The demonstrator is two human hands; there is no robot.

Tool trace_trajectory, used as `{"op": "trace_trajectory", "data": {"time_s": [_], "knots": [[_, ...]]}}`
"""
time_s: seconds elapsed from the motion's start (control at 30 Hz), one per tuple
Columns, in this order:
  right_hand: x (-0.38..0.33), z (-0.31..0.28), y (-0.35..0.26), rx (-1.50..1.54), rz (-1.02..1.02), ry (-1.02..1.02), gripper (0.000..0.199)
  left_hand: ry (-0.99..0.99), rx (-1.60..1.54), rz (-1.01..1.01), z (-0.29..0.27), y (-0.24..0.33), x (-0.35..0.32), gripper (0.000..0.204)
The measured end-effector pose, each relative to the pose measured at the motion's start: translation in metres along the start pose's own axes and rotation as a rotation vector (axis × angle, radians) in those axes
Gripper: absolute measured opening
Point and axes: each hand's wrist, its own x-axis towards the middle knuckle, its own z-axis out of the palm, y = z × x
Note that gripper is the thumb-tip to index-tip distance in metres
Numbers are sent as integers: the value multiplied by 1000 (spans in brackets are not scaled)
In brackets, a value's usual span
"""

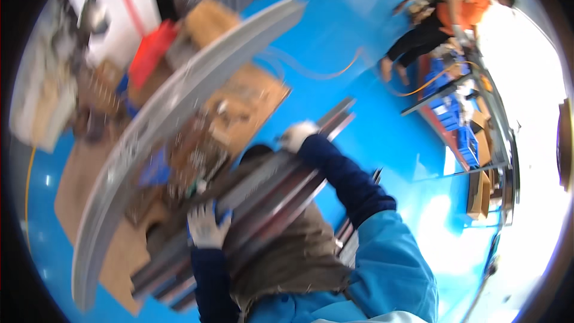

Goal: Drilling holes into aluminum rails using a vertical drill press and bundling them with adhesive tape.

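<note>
A bright blue floor [371,30] fills the workshop, with flattened cardboard sheets [251,98] spread over part of it and the whole view smeared by motion. The person carries one bundle of long grey metal bars [263,194] held slantwise across the body; blur hides the exact count, though several bars lie side by side. Two white-gloved hands are on it: the left hand [206,226] wraps its fingers over the bundle's lower part, and the right hand [298,134] is closed on the upper end, its dark blue sleeve running along the bars. One long curved grey panel [173,113] stretches just beyond the bundle and blocks much of the cardboard behind it. One red container [152,51] stands farther off. At the upper right one other person in orange [472,3] crouches near blue bins [463,119].
</note>
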Motion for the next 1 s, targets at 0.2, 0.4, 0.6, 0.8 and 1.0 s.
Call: {"op": "trace_trajectory", "data": {"time_s": [0.2, 0.4, 0.6, 0.8, 1.0], "knots": [[26, 20, -52, -11, -221, -99, 43, -133, -54, -100, -11, 18, 7, 43], [33, 29, -54, -127, -324, -103, 35, -78, -67, -37, -11, 6, -5, 44], [11, 12, -31, -36, -244, 103, 27, -104, -156, -55, -19, -5, -21, 50], [-1, 34, -6, 88, -40, 56, 26, -145, -133, -78, -21, -3, -23, 51], [-42, 43, 19, 102, -73, 492, 34, -89, -40, -38, -24, 2, -19, 53]]}}
